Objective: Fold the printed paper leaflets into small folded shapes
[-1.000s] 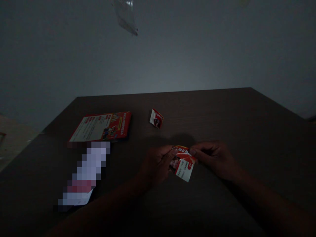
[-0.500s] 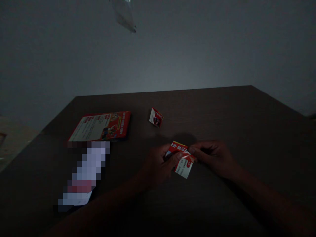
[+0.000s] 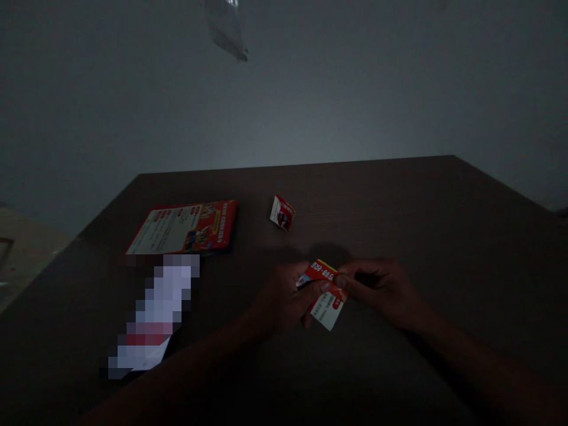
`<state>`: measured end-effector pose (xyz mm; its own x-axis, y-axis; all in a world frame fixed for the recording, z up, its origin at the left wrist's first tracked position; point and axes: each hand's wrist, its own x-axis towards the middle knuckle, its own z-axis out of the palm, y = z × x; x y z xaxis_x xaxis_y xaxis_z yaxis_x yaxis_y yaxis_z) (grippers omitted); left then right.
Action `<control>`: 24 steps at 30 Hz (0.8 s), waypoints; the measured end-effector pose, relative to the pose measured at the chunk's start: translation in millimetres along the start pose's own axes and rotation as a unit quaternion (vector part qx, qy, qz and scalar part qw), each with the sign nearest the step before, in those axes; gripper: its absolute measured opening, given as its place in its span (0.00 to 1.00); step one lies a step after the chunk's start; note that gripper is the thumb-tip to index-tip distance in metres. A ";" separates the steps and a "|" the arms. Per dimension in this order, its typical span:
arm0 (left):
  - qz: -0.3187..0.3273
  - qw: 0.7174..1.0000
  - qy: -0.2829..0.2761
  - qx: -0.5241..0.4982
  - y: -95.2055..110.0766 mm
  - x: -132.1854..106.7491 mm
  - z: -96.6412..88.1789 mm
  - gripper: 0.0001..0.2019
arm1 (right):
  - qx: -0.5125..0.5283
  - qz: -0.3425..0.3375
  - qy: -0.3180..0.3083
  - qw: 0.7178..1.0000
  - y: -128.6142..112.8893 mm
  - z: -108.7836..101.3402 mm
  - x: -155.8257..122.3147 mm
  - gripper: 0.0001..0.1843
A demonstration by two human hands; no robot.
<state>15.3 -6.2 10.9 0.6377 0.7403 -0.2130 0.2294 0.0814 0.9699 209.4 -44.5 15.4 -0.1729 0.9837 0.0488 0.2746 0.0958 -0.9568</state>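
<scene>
The scene is very dark. My left hand and my right hand meet over a dark wooden table, and both pinch a small red and white printed paper that is partly folded. The left thumb lies across the paper's middle. The right fingertips grip its upper right edge. A second small folded piece of the same printed paper lies on the table beyond my hands, apart from them.
A red and white printed leaflet lies flat at the left of the table. In front of it lies a pale, blurred-out sheet. A grey wall stands behind the table's far edge, with a faint clear object high up.
My hands have drawn closer together. The left thumb has slid over the paper and its visible part has narrowed, as if folded further. The other items have not moved.
</scene>
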 end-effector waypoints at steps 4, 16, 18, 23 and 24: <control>-0.019 0.999 -0.045 0.005 0.0 0.0 3.0 0.15 | -0.026 -0.014 -0.025 0.999 -1.5 1.1 -0.8 0.12; 0.218 0.914 0.239 0.245 -5.3 -0.7 1.6 0.21 | 0.060 0.103 0.027 0.993 5.7 -4.0 4.0 0.17; 0.287 0.880 0.212 0.314 -3.0 -4.3 2.3 0.21 | 0.096 0.133 0.021 0.986 5.7 -4.3 4.5 0.17; 0.330 0.852 0.130 0.385 0.3 -10.2 8.1 0.23 | 0.191 0.171 0.017 0.966 6.8 -1.2 5.3 0.18; 0.331 0.848 0.126 0.394 0.0 -10.1 8.9 0.24 | 0.208 0.176 0.013 0.962 7.7 -0.4 5.5 0.18</control>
<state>15.4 -19.5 12.0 0.6631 0.5771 0.4767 0.3656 -0.8054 0.4665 211.0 -38.3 8.4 -0.1130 0.9484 -0.2964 -0.0926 -0.3070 -0.9472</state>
